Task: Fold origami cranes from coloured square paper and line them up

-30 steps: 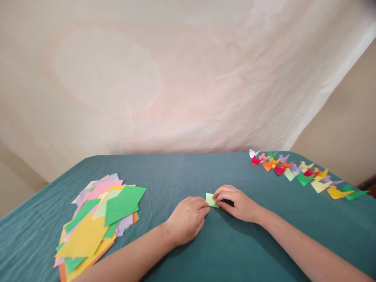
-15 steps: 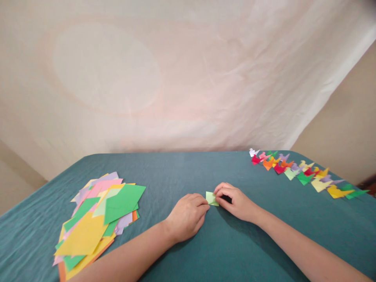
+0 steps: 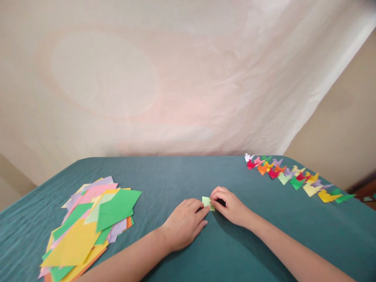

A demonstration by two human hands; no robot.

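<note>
A small square of folded light green paper lies on the table in front of me, between my two hands. My right hand pinches its right edge between thumb and index finger, with the other fingers curled above. Over the left edge of the paper, my left hand rests with a fingertip touching it. The left thumb is spread away, nearer to me, and that hand grips nothing that I can see. My fingertips cover parts of the paper, so its inner folds are hidden.
A loose pile of coloured paper sheets lies on the left, beside my left forearm. Several small folded paper birds stand in rows at the far right. A dark green cloth covers the table, and a pale sheet hangs behind it.
My left fingers have spread, with the thumb moving away from the paper's edge. My right hand keeps its pinch. The whole view has shifted slightly.
</note>
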